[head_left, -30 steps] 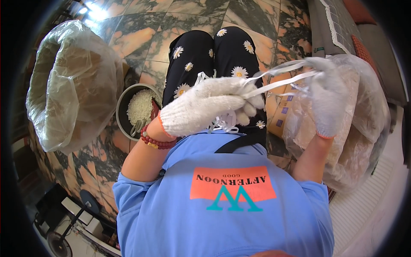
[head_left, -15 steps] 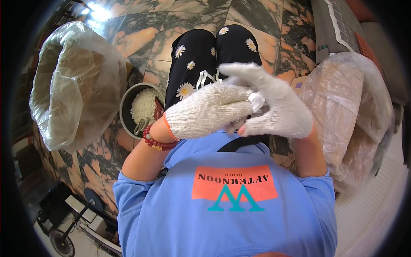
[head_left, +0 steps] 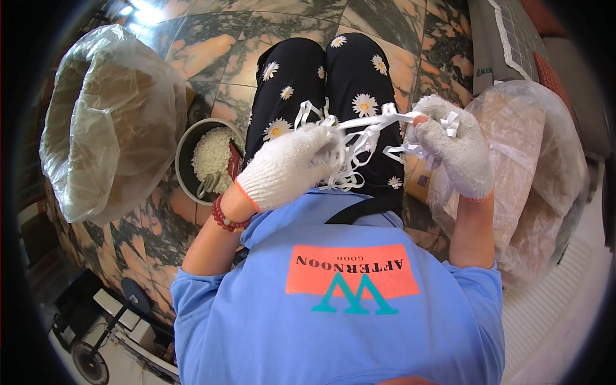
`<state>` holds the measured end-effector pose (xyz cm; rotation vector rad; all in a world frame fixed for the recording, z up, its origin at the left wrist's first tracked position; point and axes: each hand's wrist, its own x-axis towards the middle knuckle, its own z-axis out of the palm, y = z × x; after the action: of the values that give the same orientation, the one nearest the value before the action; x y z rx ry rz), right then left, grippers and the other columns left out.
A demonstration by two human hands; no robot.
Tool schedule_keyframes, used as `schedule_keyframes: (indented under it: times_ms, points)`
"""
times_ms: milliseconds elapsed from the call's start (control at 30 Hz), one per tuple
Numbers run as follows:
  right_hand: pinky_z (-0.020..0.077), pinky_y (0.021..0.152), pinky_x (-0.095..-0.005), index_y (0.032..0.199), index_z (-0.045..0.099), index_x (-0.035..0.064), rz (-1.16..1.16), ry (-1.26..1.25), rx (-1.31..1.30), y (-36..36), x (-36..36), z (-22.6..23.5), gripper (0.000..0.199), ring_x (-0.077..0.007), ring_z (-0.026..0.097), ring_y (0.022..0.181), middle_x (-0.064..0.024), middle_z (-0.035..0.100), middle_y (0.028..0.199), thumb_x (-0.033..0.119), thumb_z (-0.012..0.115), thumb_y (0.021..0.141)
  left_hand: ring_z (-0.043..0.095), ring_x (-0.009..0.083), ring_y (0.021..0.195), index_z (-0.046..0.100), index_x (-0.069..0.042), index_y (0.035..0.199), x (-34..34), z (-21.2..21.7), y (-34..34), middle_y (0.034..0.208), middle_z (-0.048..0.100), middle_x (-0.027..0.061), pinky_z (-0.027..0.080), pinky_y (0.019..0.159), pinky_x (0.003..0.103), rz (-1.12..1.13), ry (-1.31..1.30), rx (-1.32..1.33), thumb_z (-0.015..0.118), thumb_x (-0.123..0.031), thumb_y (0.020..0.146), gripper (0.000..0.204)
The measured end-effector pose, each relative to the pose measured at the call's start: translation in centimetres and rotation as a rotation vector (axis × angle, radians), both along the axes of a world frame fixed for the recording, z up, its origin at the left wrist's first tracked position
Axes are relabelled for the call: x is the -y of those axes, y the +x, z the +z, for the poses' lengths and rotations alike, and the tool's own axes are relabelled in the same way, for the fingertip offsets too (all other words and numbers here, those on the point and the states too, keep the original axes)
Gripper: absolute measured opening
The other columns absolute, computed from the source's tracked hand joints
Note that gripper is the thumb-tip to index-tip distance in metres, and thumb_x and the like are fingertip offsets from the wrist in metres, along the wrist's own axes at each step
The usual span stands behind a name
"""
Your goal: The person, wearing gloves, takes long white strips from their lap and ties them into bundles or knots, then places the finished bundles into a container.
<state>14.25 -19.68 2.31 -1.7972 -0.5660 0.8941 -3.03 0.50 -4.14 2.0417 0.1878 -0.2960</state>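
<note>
White ribbon (head_left: pixel 389 114) being stretched over lap (head_left: pixel 360 74), being gripped in gloved L hand (head_left: pixel 292 163), fingers curled, being pinched btwn R hand (head_left: pixel 457 146) fingers

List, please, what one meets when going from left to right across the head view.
Open plastic bag, round container with white pieces, gloved left hand, white ribbons, gloved right hand, second plastic bag.
</note>
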Motion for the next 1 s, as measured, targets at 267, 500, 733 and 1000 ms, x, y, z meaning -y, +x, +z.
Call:
schedule_keyframes:
  times_ms: [267,500,733,1000]
  points:
    - [0.0379,0.05,-0.022,0.095,0.074,0.0054,0.216,-0.108,0.114,-0.9,-0.9,1.8,0.019,-0.0021,0.049,0.057,0.0051,0.061,0.068,0.024,0.069,0.094,0.066,0.023,0.113,0.063,-0.009,0.13,0.4,4.1,1.5,0.126,0.066,0.0107,0.052,0.096,0.036,0.252,0.179,0.6,0.082,-0.016,0.08,0.054]
    - [0.037,0.047,-0.0172,0.101,0.067,0.0,-0.037,0.287,0.031,-1.6,0.6,4.6,0.024,-0.0046,0.056,0.057,-0.0024,0.065,0.074,0.022,0.066,0.093,0.063,0.0119,0.058,0.07,-0.009,0.104,1.1,1.8,2.9,0.07,0.067,0.0034,0.05,0.057,0.029,0.08,-0.23,0.157,0.06,-0.02,0.098,0.016]
    - [0.038,0.045,-0.0184,0.113,0.066,-0.0033,-0.257,0.245,0.028,-1.9,1.2,4.1,0.029,-0.0069,0.057,0.057,-0.0055,0.066,0.077,0.014,0.063,0.089,0.071,0.0267,0.069,0.07,-0.011,0.117,0.0,-0.6,1.3,0.081,0.072,0.0112,0.057,0.066,0.037,0.116,0.277,0.03,0.061,-0.017,0.096,0.023]
    - [0.0394,0.049,-0.0196,0.098,0.072,0.0058,0.11,-0.07,-0.034,-0.8,0.1,5.0,0.014,-0.0011,0.053,0.059,0.0025,0.065,0.073,0.019,0.069,0.093,0.063,0.0305,0.121,0.06,-0.007,0.132,-1.5,0.8,-0.4,0.133,0.063,0.0139,0.052,0.1,0.039,0.213,0.287,0.335,0.079,-0.022,0.078,0.059]
